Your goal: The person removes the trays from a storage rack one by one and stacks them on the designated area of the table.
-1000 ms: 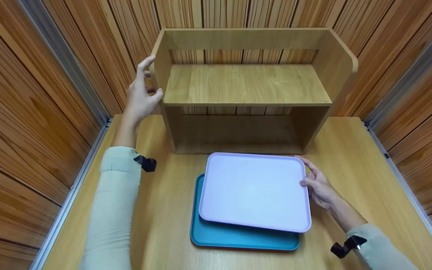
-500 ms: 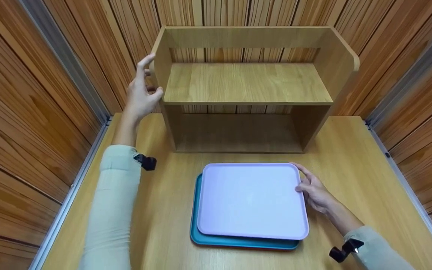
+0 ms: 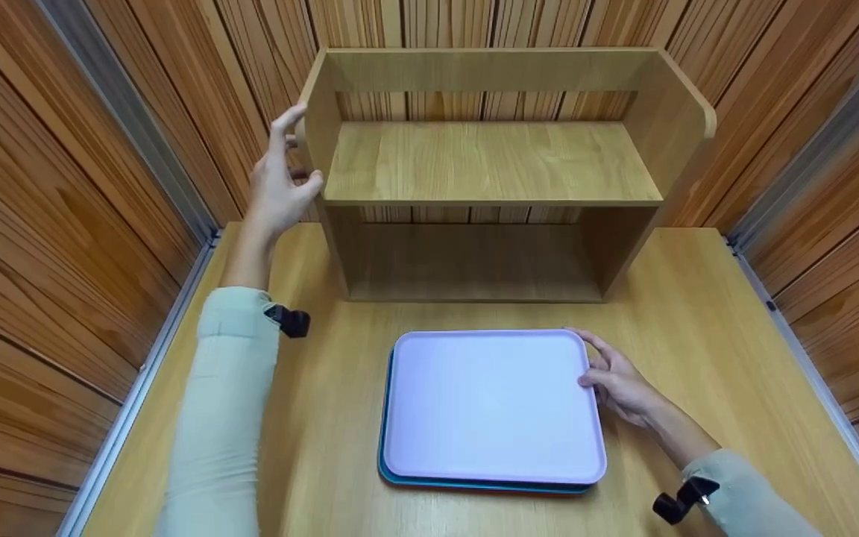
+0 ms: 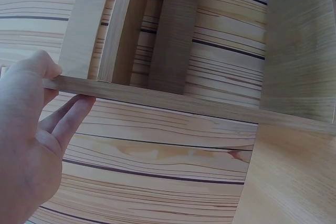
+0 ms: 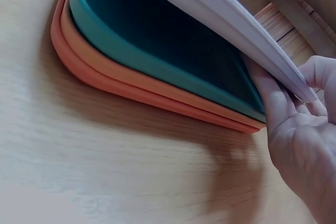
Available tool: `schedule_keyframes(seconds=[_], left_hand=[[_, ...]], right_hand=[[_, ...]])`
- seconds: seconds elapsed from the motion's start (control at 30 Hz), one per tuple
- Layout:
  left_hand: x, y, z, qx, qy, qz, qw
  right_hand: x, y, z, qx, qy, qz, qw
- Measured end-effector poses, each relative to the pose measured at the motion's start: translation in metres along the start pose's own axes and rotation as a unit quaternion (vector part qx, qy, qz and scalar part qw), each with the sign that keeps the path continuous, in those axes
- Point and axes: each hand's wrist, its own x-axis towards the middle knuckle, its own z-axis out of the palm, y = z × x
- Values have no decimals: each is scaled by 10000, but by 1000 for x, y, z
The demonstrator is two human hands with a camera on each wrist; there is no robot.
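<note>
A lavender tray [image 3: 493, 406] lies tilted over a stack, its right edge pinched between the thumb and fingers of my right hand [image 3: 623, 388]. In the right wrist view, a gap shows between it and the teal tray [image 5: 157, 66] beneath. Under the teal one are a light orange tray [image 5: 142, 77] and a red-orange tray [image 5: 121, 92]. My left hand [image 3: 278, 183] grips the left side panel of a two-tier wooden shelf [image 3: 489, 160]. In the left wrist view, the thumb is on one side of that panel [image 4: 173, 100] and the fingers on the other.
The shelf stands at the back of a wooden table [image 3: 325, 418], behind the trays. Wood-slat walls [image 3: 49, 186] enclose the table on the left, back and right, with metal rails [image 3: 142, 373] along the side edges.
My right hand has brought the lavender tray down toward me and slightly left, so it covers more of the teal tray. The left hand has stayed on the shelf panel.
</note>
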Motion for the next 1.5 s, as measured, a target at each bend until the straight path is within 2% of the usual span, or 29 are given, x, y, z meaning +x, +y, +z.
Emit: schedule_keyframes(seconds=[0.17,0.3,0.47,0.67,0.9,1.1,1.33,1.5], left_hand=[[0,0,-1,-26,-13,27,10000],[-1,0,-1,-73,-18,-11,10000],[-3,0,-1,-97,-57,-64,9999],[-3,0,-1,-95,-47,-21,9999],[-4,0,1,-54,-54,-29,10000],[-4,1,0,-77,42,-11,10000],[-2,0,0,-175,146,124,9997],[-5,-2,1,-249,276,220,9991]], right_hand=[[1,-3,5,-376,-47,344,9987],[1,-7,5,-1001,-26,354,9943],[0,-14,2,-1703,-163,191,9851],[0,-13,-1,-2481,-140,143,9685],[3,-6,-5,-2915,-14,179,9564],[7,-8,-6,-3239,-148,112,9459],[11,-21,-8,-3404,-407,225,9391],[17,-35,-7,-3459,-604,573,9346]])
